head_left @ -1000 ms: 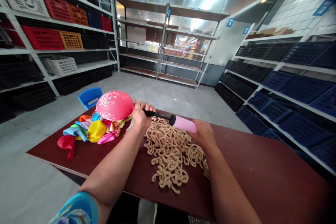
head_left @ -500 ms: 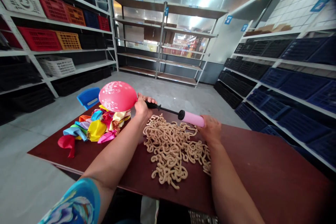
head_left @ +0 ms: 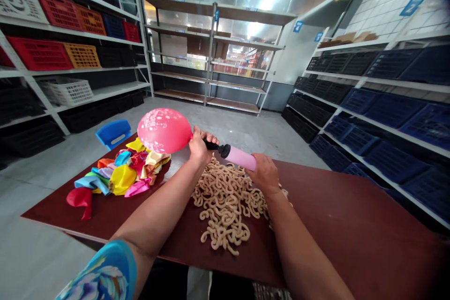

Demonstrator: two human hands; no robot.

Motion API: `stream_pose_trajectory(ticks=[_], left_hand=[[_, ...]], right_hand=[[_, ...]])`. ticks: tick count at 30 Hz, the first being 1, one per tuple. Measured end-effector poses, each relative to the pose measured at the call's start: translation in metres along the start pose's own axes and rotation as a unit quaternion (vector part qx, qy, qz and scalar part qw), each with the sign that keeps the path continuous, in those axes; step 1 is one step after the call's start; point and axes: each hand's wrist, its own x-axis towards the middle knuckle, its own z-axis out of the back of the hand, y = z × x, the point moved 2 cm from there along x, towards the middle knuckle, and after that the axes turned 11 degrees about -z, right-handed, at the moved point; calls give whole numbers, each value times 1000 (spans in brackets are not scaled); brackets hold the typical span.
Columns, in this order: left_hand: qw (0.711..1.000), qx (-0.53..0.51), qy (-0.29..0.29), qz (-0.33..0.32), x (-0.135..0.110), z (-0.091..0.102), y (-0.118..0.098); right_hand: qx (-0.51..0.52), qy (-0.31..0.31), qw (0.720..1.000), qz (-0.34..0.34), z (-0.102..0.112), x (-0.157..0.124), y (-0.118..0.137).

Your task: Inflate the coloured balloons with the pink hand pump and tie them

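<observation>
My left hand (head_left: 199, 147) is closed around the neck of a partly inflated pink balloon (head_left: 163, 130) and the black nozzle end of a hand pump. White printing shows on the balloon. My right hand (head_left: 264, 172) grips the far end of the pink barrel of the balloon pump (head_left: 241, 157). Between my hands the pump slants slightly down to the right, its barrel pushed close to the black end. Beneath it lies a heap of tan, curled, worm-like pieces (head_left: 225, 201). Several limp, colourful balloons (head_left: 123, 179) lie piled left of my left forearm.
The dark red-brown table (head_left: 337, 225) extends to the right. A blue chair (head_left: 113, 134) stands beyond its left corner. Shelves with coloured crates (head_left: 40, 54) line the left wall, and dark blue crates (head_left: 397, 136) fill the right shelves. A metal rack (head_left: 211, 56) stands at the back.
My right hand has pushed the pump barrel left toward my left hand, so the rod that showed between them is now covered. The balloon and left hand have shifted slightly right in view.
</observation>
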Motion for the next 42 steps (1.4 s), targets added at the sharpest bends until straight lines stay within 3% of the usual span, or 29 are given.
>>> stream_pose_trajectory(ticks=[4,14,17,23,27,32,38,42], left_hand=[[1000,-6,7,5,-3,0,2],[998,11,-32,-57,22,23,-23],[998,4,-22,-53,16,25,-19],[1000,-8,26,-14,-5,19,1],[999,-14,42,1,-11,16,8],[1000,-11,10,5,-1,18,-5],[998,9,-31,-48,16,28,-24],[997,9,-17,-78,17,30,-24]], right_hand=[[-9,-1,1000,1,3,1,0],[-56,-8,992,-114,-8,1,-47],[-59,-13,992,-112,-11,0,-41],[-37,14,999,-11,-4,-1,-8],[-21,15,1000,15,1,-1,4],[-35,25,999,-14,4,1,-8],[-46,13,995,-86,1,1,-41],[-61,15,993,-98,-2,0,-41]])
